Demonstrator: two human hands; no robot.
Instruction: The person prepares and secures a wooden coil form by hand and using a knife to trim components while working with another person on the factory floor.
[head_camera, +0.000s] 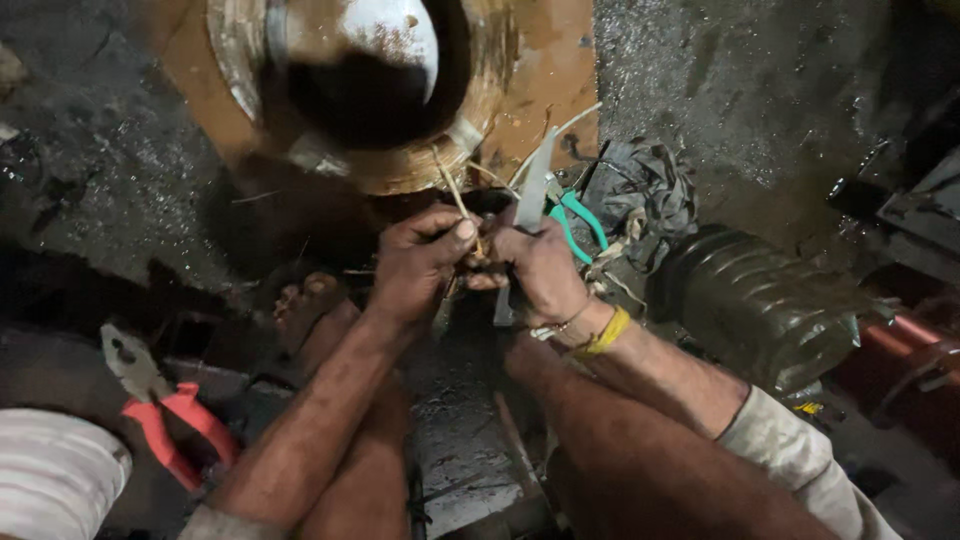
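Lower left: red-handled pliers (165, 420) lie idle on the floor (760, 80) | centre: left hand (420, 265) pinching thin wires (455, 195), right hand (540, 270) pinching them too, gripping a flat blade (533, 190) | upper centre: wires run from the copper coil (440, 165) | step looks like stripping wire ends; next calls for steady scraping.

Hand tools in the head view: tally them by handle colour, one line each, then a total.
Red-handled pliers: 1
Green-handled tool, partly hidden behind the right hand: 1
Flat grey blade held in the right hand, handle hidden: 1
Total: 3
The left hand pinches thin wires, not a tool.
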